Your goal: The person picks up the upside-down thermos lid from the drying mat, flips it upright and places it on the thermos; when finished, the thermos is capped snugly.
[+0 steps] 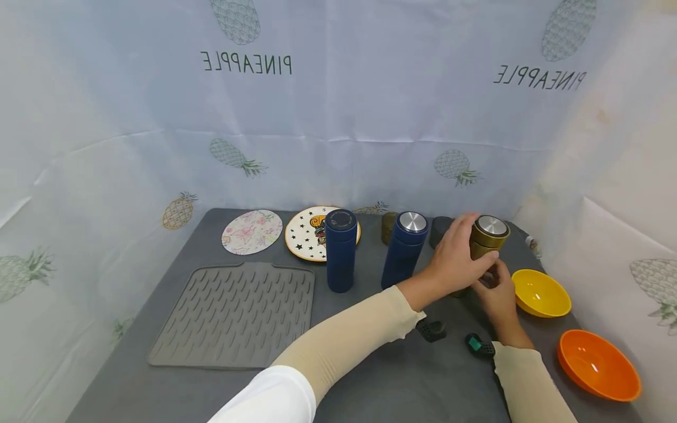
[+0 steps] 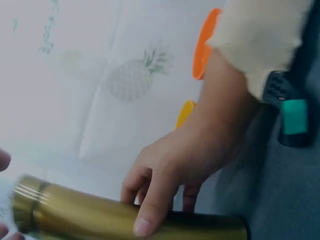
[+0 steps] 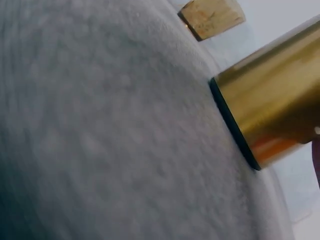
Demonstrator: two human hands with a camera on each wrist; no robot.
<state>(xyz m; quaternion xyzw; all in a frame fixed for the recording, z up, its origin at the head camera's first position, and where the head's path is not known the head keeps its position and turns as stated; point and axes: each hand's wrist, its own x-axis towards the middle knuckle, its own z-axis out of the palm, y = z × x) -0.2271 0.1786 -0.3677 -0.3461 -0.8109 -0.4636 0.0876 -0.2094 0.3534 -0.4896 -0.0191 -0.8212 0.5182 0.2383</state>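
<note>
Presently both hands are on the gold flask [image 1: 485, 244], which stands upright on the grey table [image 1: 370, 376] at the right rear, just left of the yellow bowl [image 1: 539, 292]. The left hand [image 1: 455, 258] wraps the upper body just under the steel cap [image 1: 492, 225]; the right hand [image 1: 497, 294] curls round the lower body — the left wrist view shows its thumb and fingers [image 2: 150, 210] pressed on the metal.

Judgement: rigid, smooth brushed metal, likely slick under dry fingers; weight depends on contents, which cannot be seen. Tall and narrow, so apt to tip. Best purchase looks to be mid-body with a full wrap — the dark base ring [image 3: 235, 130] offers a less slippery edge low down.
</note>
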